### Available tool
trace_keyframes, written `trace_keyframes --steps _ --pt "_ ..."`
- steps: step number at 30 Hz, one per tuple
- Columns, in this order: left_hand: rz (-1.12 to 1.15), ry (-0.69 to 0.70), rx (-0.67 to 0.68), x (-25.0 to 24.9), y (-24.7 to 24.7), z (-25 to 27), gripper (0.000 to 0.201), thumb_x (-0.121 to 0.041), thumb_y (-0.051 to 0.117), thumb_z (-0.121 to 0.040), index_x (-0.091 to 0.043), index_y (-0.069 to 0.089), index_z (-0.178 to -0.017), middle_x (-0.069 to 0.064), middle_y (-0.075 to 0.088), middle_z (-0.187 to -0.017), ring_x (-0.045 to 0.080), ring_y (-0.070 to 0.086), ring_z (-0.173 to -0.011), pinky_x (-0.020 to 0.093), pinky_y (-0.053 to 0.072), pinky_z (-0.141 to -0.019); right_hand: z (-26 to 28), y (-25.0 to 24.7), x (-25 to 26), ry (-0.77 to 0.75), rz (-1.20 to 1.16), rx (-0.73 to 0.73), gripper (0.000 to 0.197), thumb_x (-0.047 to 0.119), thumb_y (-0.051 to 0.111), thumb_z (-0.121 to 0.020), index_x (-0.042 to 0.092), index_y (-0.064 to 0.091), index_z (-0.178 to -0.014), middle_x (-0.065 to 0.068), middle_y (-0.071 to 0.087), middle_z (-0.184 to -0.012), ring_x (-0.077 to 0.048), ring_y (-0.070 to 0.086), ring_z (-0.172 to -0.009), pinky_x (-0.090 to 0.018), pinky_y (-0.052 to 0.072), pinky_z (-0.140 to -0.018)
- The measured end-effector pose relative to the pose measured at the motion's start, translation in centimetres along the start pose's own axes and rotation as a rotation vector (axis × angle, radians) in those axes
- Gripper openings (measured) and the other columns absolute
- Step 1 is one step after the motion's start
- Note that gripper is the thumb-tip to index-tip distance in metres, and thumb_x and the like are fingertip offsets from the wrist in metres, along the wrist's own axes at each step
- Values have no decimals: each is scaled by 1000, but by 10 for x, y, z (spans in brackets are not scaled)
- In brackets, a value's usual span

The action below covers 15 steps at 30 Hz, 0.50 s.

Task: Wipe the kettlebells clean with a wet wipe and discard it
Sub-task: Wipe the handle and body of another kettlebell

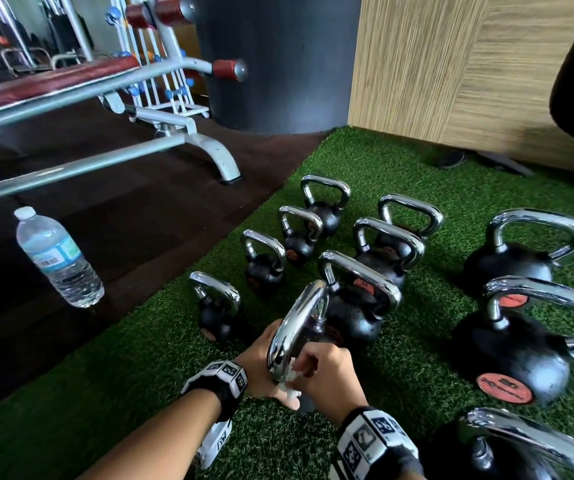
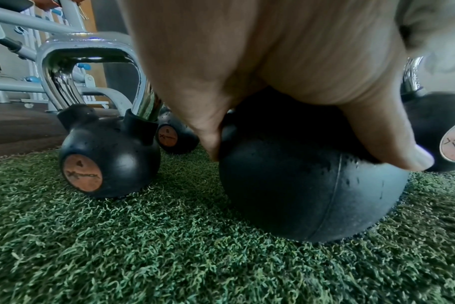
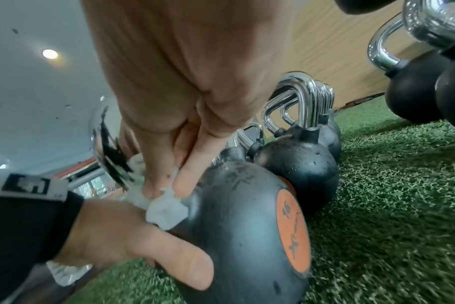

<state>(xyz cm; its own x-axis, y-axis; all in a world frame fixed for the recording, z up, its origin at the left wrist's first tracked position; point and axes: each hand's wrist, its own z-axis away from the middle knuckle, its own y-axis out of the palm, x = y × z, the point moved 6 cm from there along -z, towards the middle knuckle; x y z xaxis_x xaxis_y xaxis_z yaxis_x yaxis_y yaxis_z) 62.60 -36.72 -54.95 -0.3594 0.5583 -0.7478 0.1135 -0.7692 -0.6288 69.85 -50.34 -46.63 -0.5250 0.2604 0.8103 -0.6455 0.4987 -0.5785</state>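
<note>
A black kettlebell with a chrome handle leans toward me on the green turf. My left hand grips its round body, thumb on one side and fingers on the other. My right hand pinches a crumpled white wet wipe and presses it against the kettlebell near the base of the handle. In the right wrist view the wet wipe sits between my fingertips and the black surface, just above my left thumb. An orange label marks the kettlebell's side.
Several other kettlebells stand in rows on the turf, larger ones to the right and a small one on the left. A water bottle stands on the dark floor at left, near a bench frame. A wood-panel wall rises behind.
</note>
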Motion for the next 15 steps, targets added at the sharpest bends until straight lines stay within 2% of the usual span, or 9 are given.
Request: trace_keyframes --steps 1,2,3,5,6,8,9,12,15 --pt "-16 -6 -6 0 -1 -1 121 -33 101 -50 -13 32 -148 -17 52 -128 -27 48 -109 13 42 -106 -3 -1 0 2 6 14 23 11 90 -58 20 71 -68 8 70 -67 0 63 -61 -14 52 -58" --pt "-27 11 -3 -2 -2 -1 118 -36 100 -51 -15 37 -148 -13 49 -137 -18 47 -119 26 41 -113 -6 -3 0 9 3 33 23 10 90 -60 21 74 -73 10 71 -70 2 66 -65 -12 53 -61" --pt "-56 56 14 -7 -1 -1 113 -39 99 -53 -18 41 -148 -10 44 -146 -7 43 -132 33 35 -118 -10 -4 -1 19 -7 57 25 9 89 -62 22 77 -80 12 71 -72 6 66 -67 -9 52 -63" --pt "-207 173 71 -18 1 -2 94 -47 92 -63 -28 51 -145 -8 34 -157 13 27 -148 37 20 -125 -16 -3 -4 34 -18 118 28 6 86 -68 20 79 -92 15 70 -76 12 65 -68 -4 49 -65" --pt "-265 217 91 -20 2 -2 85 -49 89 -67 -33 53 -143 -9 30 -159 17 21 -150 38 14 -126 -18 -1 -4 34 -3 147 27 5 83 -72 17 78 -96 13 70 -81 9 65 -71 -5 50 -67" --pt "-263 263 77 -23 2 0 82 -47 89 -68 -37 53 -141 -13 23 -159 16 16 -149 36 7 -127 -21 4 -5 25 50 176 21 6 78 -79 15 76 -97 6 71 -92 -4 67 -83 -16 54 -76" --pt "-235 268 53 -24 0 1 83 -46 90 -67 -41 51 -140 -14 21 -157 15 15 -147 33 7 -126 -23 5 -5 26 70 180 19 6 76 -81 15 76 -97 5 69 -94 -9 66 -87 -17 54 -78" --pt "-90 220 4 -23 -5 4 103 -36 97 -60 -63 31 -134 -9 31 -155 13 29 -145 32 20 -125 -29 6 -5 7 78 248 19 3 73 -82 13 76 -98 6 69 -100 -7 64 -90 -5 47 -74" --pt "-28 174 -35 -20 -7 4 120 -33 100 -54 -63 17 -135 -4 32 -153 9 32 -143 31 24 -124 -35 8 -3 -43 16 367 23 0 72 -79 14 78 -96 5 71 -106 -8 67 -97 -17 53 -85"
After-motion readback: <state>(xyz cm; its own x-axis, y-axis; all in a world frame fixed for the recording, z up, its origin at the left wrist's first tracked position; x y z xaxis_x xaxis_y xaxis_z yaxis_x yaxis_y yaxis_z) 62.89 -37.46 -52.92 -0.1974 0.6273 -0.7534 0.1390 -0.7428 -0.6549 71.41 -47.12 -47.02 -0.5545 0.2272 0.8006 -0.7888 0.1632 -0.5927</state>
